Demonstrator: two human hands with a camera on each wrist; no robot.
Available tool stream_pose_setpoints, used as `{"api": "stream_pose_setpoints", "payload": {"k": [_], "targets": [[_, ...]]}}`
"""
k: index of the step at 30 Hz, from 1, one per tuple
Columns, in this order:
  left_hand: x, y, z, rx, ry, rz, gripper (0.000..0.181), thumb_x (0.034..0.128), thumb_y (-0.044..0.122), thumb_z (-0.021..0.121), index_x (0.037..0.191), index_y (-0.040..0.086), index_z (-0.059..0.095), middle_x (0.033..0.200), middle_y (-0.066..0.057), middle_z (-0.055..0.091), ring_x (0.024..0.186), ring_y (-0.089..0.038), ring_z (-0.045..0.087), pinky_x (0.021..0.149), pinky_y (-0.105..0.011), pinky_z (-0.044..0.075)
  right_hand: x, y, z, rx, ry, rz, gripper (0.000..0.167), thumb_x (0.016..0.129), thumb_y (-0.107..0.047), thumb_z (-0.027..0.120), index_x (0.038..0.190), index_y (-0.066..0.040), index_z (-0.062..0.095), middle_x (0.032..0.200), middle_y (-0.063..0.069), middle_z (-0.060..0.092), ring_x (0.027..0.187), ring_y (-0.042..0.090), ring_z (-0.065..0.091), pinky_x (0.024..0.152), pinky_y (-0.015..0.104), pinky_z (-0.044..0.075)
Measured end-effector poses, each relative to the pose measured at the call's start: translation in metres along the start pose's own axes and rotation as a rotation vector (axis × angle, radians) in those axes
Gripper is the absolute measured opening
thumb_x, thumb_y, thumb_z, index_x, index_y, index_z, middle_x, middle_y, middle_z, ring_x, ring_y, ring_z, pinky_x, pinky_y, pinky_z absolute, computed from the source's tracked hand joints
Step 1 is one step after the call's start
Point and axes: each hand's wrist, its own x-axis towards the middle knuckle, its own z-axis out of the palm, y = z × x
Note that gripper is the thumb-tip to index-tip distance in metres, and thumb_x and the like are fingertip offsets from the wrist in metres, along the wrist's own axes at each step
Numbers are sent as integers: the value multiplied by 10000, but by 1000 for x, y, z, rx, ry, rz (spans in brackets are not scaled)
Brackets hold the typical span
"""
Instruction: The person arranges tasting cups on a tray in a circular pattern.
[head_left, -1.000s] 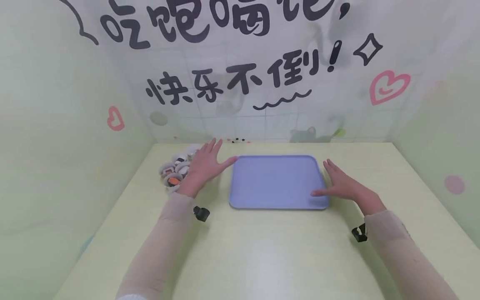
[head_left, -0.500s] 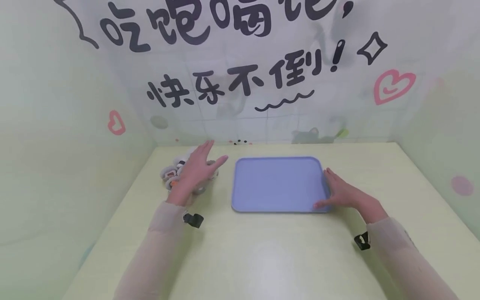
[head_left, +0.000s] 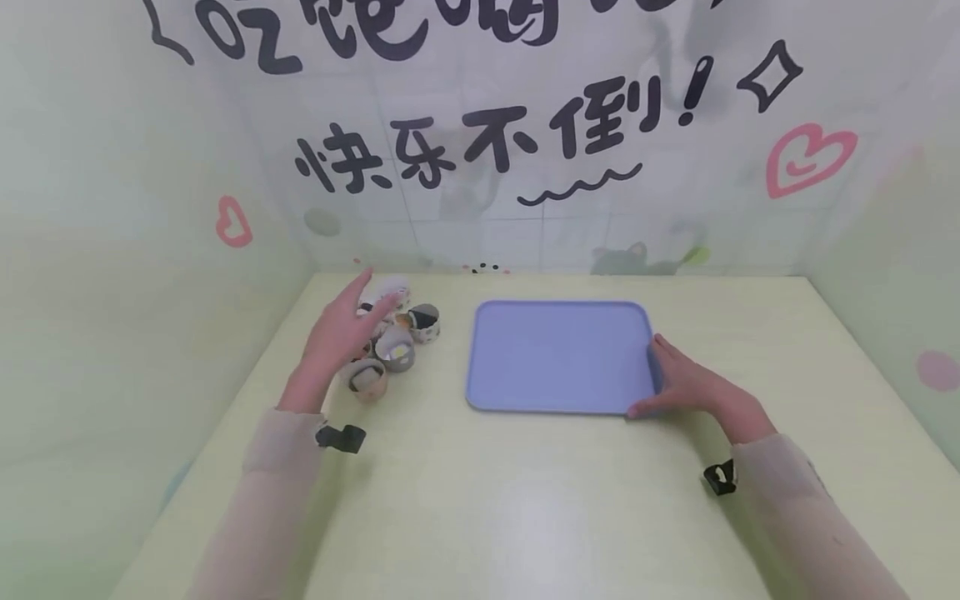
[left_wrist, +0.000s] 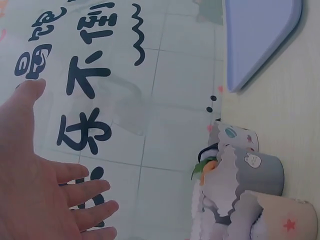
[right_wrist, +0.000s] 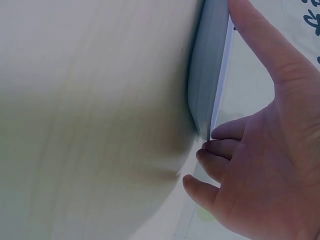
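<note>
My left hand [head_left: 333, 335] hovers over the left side of a cluster of small scallop-rimmed paper cups, its fingers extended and thumb spread, holding nothing. A grey cup [left_wrist: 267, 172] with a bunny face, a beige cup [left_wrist: 292, 222] with a red star and a white patterned cup [left_wrist: 245, 137] show in the left wrist view. They have small food-like pieces inside; the hand hides some of the cups in the head view. At the right edge of a flat lavender tray [head_left: 558, 358], my right hand [head_left: 686, 383] touches the rim, with thumb near the front corner and fingers farther back.
The pale wooden table [head_left: 510, 492] meets a printed back wall [head_left: 480, 233] just behind the tray and cups. Side walls stand left and right. A bare strip of table separates the cups from the tray.
My left hand has moved left, from beside the tray's left edge to over the cups, uncovering the right-hand ones. My right hand has come down slightly onto the tray's right rim.
</note>
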Motion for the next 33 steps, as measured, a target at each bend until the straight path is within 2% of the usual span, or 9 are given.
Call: {"api": "stream_pose_setpoints", "payload": {"k": [6,10,17,19,27,33], "targets": [[-8,-21,-7,-66,7,-31,871,964,706,365,1616,210,71,1680,-89,170,1519,-424,193,1190,-686,191,3,0,-2,8,-6,0,1371,675,-467,890,1486,218,24,1553,457,31,1456,593,80,1201,666,148],[-13,-32,-9,-89,12,-46,867,977,671,389,1616,195,48,1671,-115,194,1516,-423,204,1183,-687,205,4,-1,-1,20,-12,14,1383,673,-481,887,1495,204,10,1562,445,12,1463,585,65,1209,657,134],[-23,-53,-17,-132,87,-40,839,990,564,494,1589,66,181,1603,-219,318,1463,-451,316,1190,-623,278,12,-7,-2,37,-26,31,1392,682,-489,882,1494,201,-14,1570,432,-18,1467,580,43,1211,655,119],[-27,-59,-19,-153,91,-46,834,992,542,510,1576,33,202,1588,-249,326,1445,-471,333,1192,-607,291,14,-8,-2,31,-27,36,1395,681,-503,878,1497,196,-13,1576,423,-17,1471,573,45,1217,646,120],[-42,-85,-14,-215,34,-127,803,998,499,525,1544,-16,241,1585,-273,307,1431,-485,348,1162,-603,343,17,-10,-4,-12,-9,10,1367,671,-477,891,1479,228,44,1544,465,40,1446,598,100,1201,653,164],[-56,-98,-11,-217,-13,-167,743,1002,494,524,1490,-33,333,1532,-289,382,1397,-477,405,1113,-601,399,19,-10,-2,7,-10,11,1363,676,-470,890,1478,230,39,1547,461,30,1448,596,89,1204,649,156]]}}
